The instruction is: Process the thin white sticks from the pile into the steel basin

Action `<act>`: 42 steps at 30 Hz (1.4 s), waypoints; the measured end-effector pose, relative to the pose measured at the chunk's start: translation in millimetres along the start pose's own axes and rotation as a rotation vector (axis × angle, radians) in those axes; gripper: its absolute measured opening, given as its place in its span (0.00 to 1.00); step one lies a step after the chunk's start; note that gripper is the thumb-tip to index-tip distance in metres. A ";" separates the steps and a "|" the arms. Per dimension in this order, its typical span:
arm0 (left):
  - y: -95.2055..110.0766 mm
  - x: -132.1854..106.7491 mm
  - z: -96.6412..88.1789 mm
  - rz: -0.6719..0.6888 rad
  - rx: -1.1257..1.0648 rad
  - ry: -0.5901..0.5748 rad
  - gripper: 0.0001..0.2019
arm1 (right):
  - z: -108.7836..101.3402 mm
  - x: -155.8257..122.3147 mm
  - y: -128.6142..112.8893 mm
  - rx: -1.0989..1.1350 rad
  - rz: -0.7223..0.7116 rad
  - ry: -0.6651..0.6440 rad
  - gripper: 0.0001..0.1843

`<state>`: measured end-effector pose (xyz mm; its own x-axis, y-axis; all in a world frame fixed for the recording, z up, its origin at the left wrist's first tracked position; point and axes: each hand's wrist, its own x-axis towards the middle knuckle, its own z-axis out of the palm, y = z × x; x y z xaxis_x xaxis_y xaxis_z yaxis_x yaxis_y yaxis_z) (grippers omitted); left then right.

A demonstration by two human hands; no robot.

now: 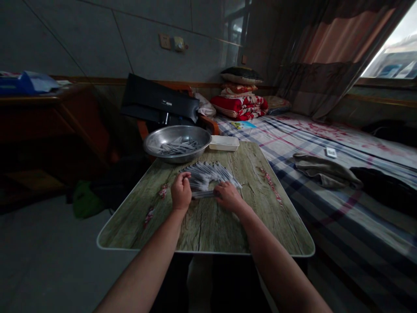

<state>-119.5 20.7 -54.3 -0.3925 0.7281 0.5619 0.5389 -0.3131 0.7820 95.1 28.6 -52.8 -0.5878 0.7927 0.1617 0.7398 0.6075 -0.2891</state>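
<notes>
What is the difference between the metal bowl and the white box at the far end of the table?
The metal bowl is round and shiny; the white box is rectangular and dull. The bowl looks larger than the box. The bowl is open and holds thin pen-like sticks; the box shows a closed top. Both stand at the table's far end.
</notes>
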 end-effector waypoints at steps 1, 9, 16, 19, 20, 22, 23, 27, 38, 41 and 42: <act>-0.2 -0.6 0.7 -0.004 -0.005 -0.009 0.12 | -0.1 0.0 0.2 -0.006 0.004 -0.003 0.10; 5.4 -5.9 1.8 0.026 -0.010 -0.053 0.12 | 2.5 -0.2 -2.3 0.026 -0.007 0.042 0.12; 4.1 -6.2 2.4 0.016 -0.023 -0.028 0.11 | 6.2 1.6 -0.6 0.190 0.014 0.200 0.11; 3.3 -8.6 1.8 0.033 -0.055 -0.028 0.12 | 6.8 3.6 1.3 0.440 0.114 0.310 0.09; 3.9 -9.8 1.5 0.033 -0.079 -0.041 0.12 | 7.0 4.1 1.1 0.551 0.162 0.325 0.08; 7.3 -12.3 1.6 0.025 -0.136 -0.093 0.13 | 6.8 4.4 -1.0 0.790 0.250 0.329 0.06; 10.2 -13.6 2.1 0.019 -0.164 -0.129 0.13 | 6.4 4.1 -2.8 0.912 0.275 0.317 0.05; 28.9 -18.7 9.4 -0.055 -0.291 -0.342 0.15 | 0.9 1.1 -11.8 1.355 0.303 0.185 0.10; 69.8 -31.8 52.9 -0.477 -0.643 -0.370 0.22 | -2.4 3.4 -25.1 1.741 0.386 -0.043 0.23; 69.7 -30.6 66.6 -0.488 -0.628 -0.310 0.22 | -1.3 4.1 -25.7 1.698 0.458 -0.007 0.26; 68.6 -30.4 70.3 -0.496 -0.640 -0.304 0.22 | -0.7 4.2 -25.6 1.664 0.469 0.011 0.26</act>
<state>-18.2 20.0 -36.6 -0.2059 0.9744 0.0907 -0.2006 -0.1328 0.9706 73.9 16.3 -44.0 -0.4315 0.8772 -0.2106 -0.2747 -0.3501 -0.8955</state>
